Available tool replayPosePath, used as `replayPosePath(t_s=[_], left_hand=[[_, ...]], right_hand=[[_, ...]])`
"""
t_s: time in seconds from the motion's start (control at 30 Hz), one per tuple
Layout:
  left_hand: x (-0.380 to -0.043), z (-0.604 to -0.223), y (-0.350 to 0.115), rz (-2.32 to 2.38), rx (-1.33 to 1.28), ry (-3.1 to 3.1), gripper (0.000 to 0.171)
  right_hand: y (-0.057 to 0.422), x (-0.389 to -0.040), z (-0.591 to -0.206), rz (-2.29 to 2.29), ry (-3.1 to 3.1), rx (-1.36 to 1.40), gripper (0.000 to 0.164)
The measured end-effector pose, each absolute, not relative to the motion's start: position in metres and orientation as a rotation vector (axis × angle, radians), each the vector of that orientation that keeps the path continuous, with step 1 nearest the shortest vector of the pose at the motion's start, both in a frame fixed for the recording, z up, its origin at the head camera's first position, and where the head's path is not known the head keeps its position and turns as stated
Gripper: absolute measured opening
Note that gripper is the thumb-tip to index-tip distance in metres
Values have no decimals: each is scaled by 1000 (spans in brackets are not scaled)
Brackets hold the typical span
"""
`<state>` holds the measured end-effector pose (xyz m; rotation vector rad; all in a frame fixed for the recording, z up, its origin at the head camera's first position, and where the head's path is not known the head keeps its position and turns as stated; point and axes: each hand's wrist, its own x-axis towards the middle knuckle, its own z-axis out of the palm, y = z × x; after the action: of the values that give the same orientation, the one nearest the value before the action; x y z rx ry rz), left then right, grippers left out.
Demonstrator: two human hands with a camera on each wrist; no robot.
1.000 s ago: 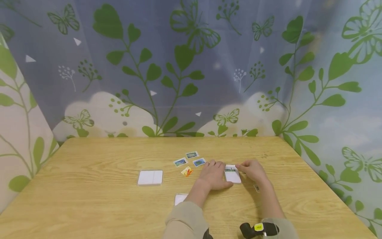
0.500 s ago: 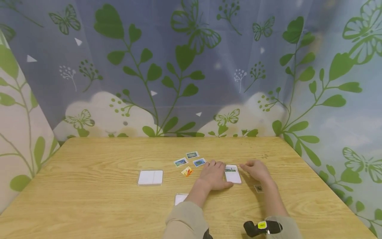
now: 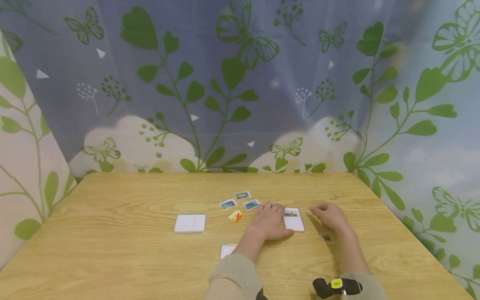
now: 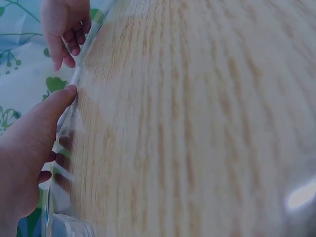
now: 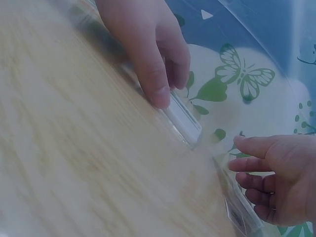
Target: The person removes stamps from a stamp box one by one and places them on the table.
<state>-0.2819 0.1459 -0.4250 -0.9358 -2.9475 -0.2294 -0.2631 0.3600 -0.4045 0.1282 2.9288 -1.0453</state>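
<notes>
My left hand (image 3: 268, 221) holds a flat white box with a clear rim (image 3: 294, 225) by its left side, thumb along the lower edge. On the box's upper part lies a small stamp with a green scene (image 3: 291, 214). To the right of the box, my right hand (image 3: 331, 216) hovers with loosely bent fingers and nothing in them. Below it a dark stamp (image 3: 327, 238) lies on the table. The right wrist view has the left thumb pressed at the side of the white box (image 5: 183, 121), with the right hand (image 5: 284, 177) apart from it.
Several loose stamps (image 3: 228, 204) lie left of my left hand, one of them orange and yellow (image 3: 236, 216). Another white box (image 3: 189, 223) sits further left. A third white box (image 3: 228, 251) is partly hidden by the left forearm. A patterned curtain (image 3: 210, 104) borders the wooden table (image 3: 112, 258).
My right hand has let go of the green stamp at the box's top and moved right, away from it. The dark stamp shows more fully now. The left hand stays in place.
</notes>
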Motion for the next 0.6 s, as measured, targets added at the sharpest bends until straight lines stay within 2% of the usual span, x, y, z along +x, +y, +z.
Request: replayPosePath(t_s=[0.3,0.6], left_hand=[[-284,-426,146,-237,-929,-2947,76],[-283,-427,147,-226,-934,-2936,74]], right_hand=[[349,-265,-402,-1189,2918,138,46],[336,-271,-409,-1230,2860,111,38]])
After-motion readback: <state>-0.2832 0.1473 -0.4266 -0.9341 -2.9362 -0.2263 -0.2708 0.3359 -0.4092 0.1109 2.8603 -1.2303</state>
